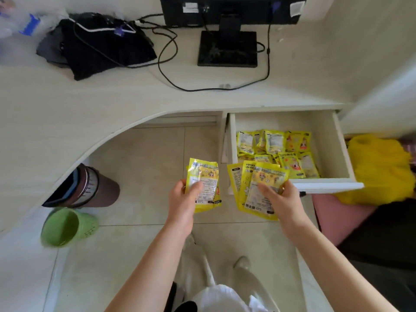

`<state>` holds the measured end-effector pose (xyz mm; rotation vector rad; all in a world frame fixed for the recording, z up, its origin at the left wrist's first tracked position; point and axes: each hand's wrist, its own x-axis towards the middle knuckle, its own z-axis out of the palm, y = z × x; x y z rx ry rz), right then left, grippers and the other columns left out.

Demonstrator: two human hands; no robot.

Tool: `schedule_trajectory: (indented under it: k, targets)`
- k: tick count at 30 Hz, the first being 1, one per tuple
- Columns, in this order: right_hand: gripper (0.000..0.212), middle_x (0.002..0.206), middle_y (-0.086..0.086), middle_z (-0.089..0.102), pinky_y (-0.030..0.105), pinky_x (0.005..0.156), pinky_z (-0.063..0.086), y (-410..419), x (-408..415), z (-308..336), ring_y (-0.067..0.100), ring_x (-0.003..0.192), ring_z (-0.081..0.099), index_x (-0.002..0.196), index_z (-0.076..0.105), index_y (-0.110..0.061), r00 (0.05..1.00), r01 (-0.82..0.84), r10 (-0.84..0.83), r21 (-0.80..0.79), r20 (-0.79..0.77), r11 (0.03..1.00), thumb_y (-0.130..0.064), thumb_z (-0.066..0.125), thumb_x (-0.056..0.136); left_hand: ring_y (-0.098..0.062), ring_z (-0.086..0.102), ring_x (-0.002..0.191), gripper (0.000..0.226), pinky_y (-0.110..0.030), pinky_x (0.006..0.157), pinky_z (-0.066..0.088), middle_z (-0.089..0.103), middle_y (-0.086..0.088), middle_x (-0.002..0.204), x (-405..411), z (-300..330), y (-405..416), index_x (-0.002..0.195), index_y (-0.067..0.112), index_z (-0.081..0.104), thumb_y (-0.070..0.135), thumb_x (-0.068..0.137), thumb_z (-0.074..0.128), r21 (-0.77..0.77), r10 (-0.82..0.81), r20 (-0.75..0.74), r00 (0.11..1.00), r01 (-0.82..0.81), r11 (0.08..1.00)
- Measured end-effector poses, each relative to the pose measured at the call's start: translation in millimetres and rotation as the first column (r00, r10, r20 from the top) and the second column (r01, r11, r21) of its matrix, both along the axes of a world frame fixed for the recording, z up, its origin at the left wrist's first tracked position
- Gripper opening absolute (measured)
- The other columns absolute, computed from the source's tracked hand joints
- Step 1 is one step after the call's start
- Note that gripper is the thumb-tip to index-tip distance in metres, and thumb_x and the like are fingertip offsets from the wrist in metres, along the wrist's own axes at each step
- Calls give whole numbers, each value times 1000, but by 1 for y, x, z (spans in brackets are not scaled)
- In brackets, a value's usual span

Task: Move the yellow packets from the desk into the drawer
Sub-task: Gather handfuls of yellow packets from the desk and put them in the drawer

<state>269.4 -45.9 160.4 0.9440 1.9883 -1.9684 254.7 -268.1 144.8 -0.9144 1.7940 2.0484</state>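
Observation:
My left hand (pixel 183 202) grips a small stack of yellow packets (pixel 208 176) over the floor, in front of the desk's curved edge. My right hand (pixel 281 199) holds a fanned bunch of yellow packets (pixel 249 188) just in front of the open white drawer (pixel 326 184), at its near left corner. Several more yellow packets (pixel 276 149) lie inside the drawer, spread over its left and middle part. No yellow packet shows on the desk top (pixel 112 97).
On the desk stand a black monitor base (pixel 227 49), trailing cables (pixel 166 70) and a black garment (pixel 101 46). Under the desk are a brown bin (pixel 90 188) and a green basket (pixel 65 228). A yellow bag (pixel 380 167) lies right of the drawer.

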Motion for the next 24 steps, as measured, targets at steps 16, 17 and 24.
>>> schedule_trajectory:
  k: [16, 17, 24]
  targets:
    - [29, 99, 2, 71, 36, 70, 59, 182, -16, -23, 14, 86, 69, 109, 59, -13, 996, 85, -87, 56, 31, 995, -16, 72, 84, -19, 65, 81, 8, -32, 74, 53, 72, -6, 90, -46, -27, 174, 87, 15, 66, 8, 85, 69, -34, -64, 25, 998, 65, 997]
    - [28, 98, 1, 70, 32, 67, 57, 187, -25, -24, 12, 85, 68, 109, 58, -14, 996, 82, -84, 49, 32, 995, -16, 71, 85, -15, 63, 79, 9, -28, 71, 49, 70, -1, 87, -54, -29, 180, 85, 16, 65, 8, 85, 69, -33, -68, 27, 997, 68, 997]
    - [34, 104, 5, 69, 44, 80, 58, 218, -95, -54, 21, 93, 67, 110, 57, -14, 981, 79, -92, 86, 170, 993, -20, 74, 82, -19, 65, 93, 14, -39, 89, 50, 71, -2, 98, -119, -67, 207, 91, 19, 65, 18, 81, 74, -111, -112, 158, 981, 131, 985]
